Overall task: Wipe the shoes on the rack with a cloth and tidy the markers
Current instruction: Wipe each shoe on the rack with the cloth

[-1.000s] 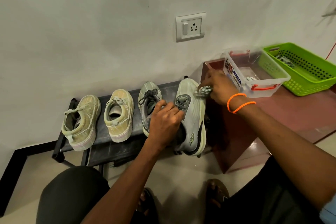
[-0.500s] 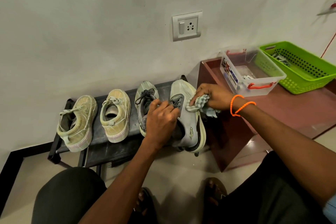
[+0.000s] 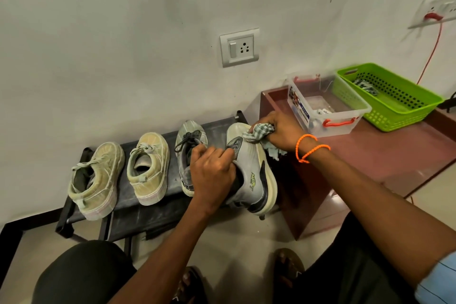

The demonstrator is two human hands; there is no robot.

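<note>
Green plastic basket point(image 3: 404, 116) sits at the far right of the low reddish desk point(image 3: 370, 155), and all I can make out inside is a small bundle of something dark and white near its back corner, too blurry for me to say if those are the markers. Just left of it, touching or nearly so, is a clear storage box point(image 3: 345, 116) with red clip handles and a printed label on its near end; there are a few small white bits at the bottom that I can't identify.

Over on the black shoe rack point(image 3: 153, 215) I've got four shoes. Two faded yellowish sneakers point(image 3: 148, 168) are on the left, then a grey lace-up shoe point(image 3: 190, 145), then the grey and white trainer point(image 3: 251, 168) at the right end, tilted up on its side. My left hand point(image 3: 212, 173) is curled around the trainer's collar, holding it steady. My right hand point(image 3: 281, 131), with orange bands on the wrist, is gripping a bunched checked cloth point(image 3: 259, 132) and pressing it onto the trainer's toe.

Grey wall socket point(image 3: 239, 47) is on the wall above the rack.
</note>
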